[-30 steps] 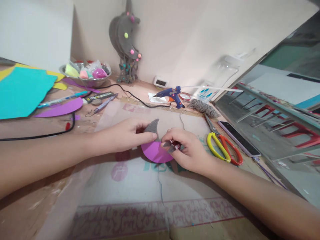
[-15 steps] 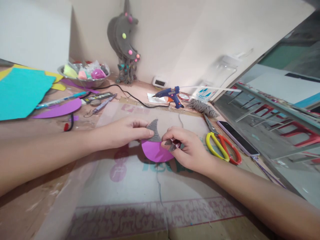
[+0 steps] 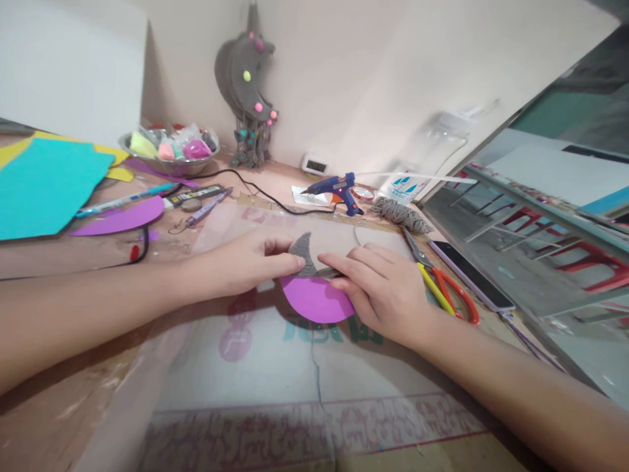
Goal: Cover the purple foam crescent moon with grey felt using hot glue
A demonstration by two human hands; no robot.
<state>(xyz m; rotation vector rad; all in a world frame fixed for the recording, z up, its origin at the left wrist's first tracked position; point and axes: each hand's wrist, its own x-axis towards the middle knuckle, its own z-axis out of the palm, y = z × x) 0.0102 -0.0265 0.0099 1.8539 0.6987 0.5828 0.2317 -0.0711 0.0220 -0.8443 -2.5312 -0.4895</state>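
A crescent-shaped piece wrapped in grey yarn [image 3: 303, 253] is held just over the mat, its left horn pointing up. Along its lower edge shows a purple paper piece [image 3: 317, 300] with a rounded bottom. My left hand [image 3: 268, 257] pinches the crescent's left part, thumb on the front and the other fingers behind. From the right, my right hand [image 3: 386, 283] grips the other end, with thumb below and index finger stretched along the wrapped edge. Its fingers hide most of that end.
A blue glue gun [image 3: 339, 190] stands behind the hands, beside a grey yarn bundle [image 3: 401, 215]. Scissors [image 3: 449, 292] and a phone [image 3: 472, 275] lie right. Left are turquoise sheets [image 3: 46, 187], a purple cutout [image 3: 122, 217], pens and a metal bowl [image 3: 170, 164].
My right hand has shifted slightly right and its curled fingers have straightened along the crescent's right end. More of the purple paper shows. My left hand keeps its pinch.
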